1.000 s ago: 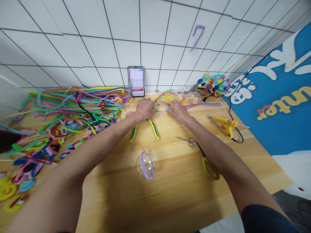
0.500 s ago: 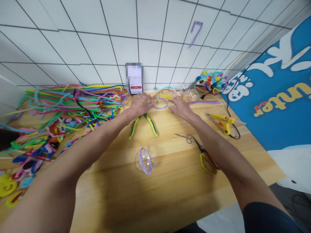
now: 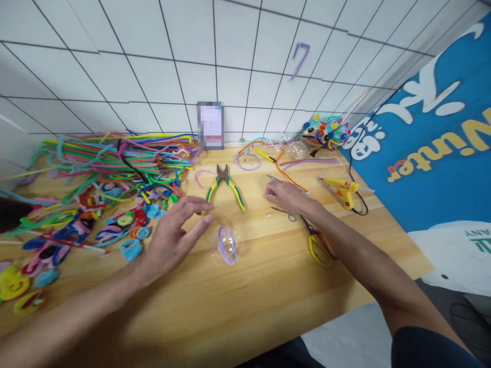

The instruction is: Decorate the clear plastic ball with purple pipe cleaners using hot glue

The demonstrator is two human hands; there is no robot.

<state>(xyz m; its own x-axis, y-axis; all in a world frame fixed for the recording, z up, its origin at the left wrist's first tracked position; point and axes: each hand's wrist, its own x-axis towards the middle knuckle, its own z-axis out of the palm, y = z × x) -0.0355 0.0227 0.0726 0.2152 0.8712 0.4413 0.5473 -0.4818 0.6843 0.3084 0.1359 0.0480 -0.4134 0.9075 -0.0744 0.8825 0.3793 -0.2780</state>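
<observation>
My left hand [image 3: 174, 232] is open above the table, thumb and fingers apart, its tips close to the pliers and the clear ball. The pliers [image 3: 223, 180] have yellow-green handles and lie with their jaws toward the wall. A clear plastic ball [image 3: 235, 250] with a purple pipe-cleaner ring [image 3: 227, 245] sits in front of them. My right hand [image 3: 284, 196] has curled fingers; what they hold, if anything, is hidden. Beside it shows the end of a thin slender tool [image 3: 273, 177]. Small scissors [image 3: 286, 212] and larger yellow-and-red-handled scissors [image 3: 320, 249] lie under and near my right forearm.
Bundled pipe cleaners [image 3: 115, 158] and finished pipe-cleaner shapes [image 3: 49, 250] cover the left side. A phone [image 3: 210, 125] leans on the tiled wall. A purple loop [image 3: 247, 162], a yellow cutter [image 3: 264, 155], clear balls [image 3: 297, 150] and a yellow glue gun [image 3: 341, 189] lie toward the back and right.
Both hands have drawn back from the purple loop by the wall. My left hand came down and left, uncovering the pliers' jaws; my right hand came nearer and its fingers curled.
</observation>
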